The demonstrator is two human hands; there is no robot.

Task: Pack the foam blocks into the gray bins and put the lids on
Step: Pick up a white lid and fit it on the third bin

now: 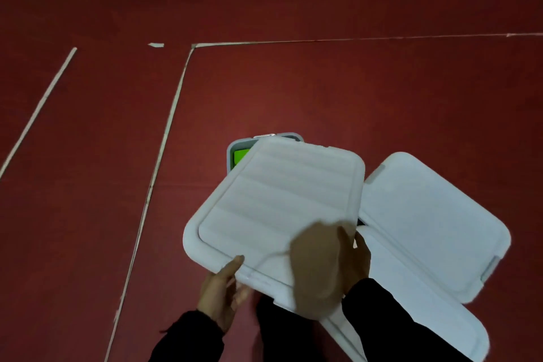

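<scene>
Nearest the camera, the left hand (219, 292) takes the near edge of the white ribbed plastic lid (276, 203), its grip pinched on the rim with the thumb lying along the top and the fingers curled underneath. Just to the right of it, the right hand (323, 261) has its grip on the same near edge, the thumb side pressing on the lid's upper face; the fingers run under the edge and are mostly hidden, so how tightly they hold is hard to tell. Both dark sleeves (390, 323) reach in from the bottom of the view.

Beyond the grips, the lid is tilted and skewed over the gray plastic bin (235, 145), not seated. Only the bin's far left corner shows past the lid, and in it sits a bright green foam block (239, 156).

To the right of the right hand's grip lie two more flat white lids (426, 223), one overlapping the other; whether a bin lies under either I cannot tell.

I judge the packing of this bin done and its lid about to be squared and pressed down. The other lids look unfitted, so more closing probably remains.

Farther off, pale tape lines (167, 138) cross the dark red floor (323, 82).
</scene>
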